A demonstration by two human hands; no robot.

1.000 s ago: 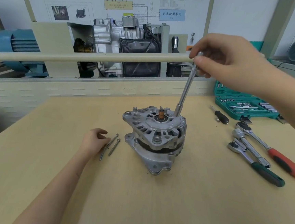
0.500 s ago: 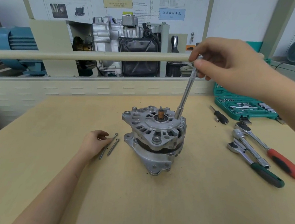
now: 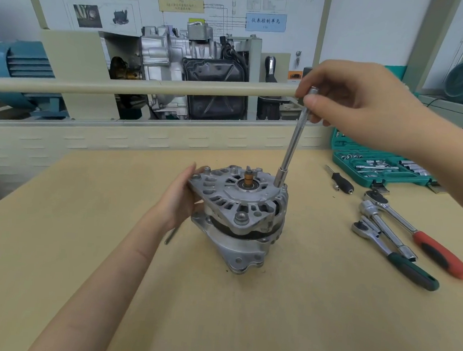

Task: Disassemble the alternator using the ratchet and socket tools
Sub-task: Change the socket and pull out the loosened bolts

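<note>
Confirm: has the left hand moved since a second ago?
Yes. The left hand left the loose bolts on the table and shifted right, and now grips the alternator housing's left edge.

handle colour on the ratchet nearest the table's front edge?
Dark green and black handle, clearest in the head view.
</note>
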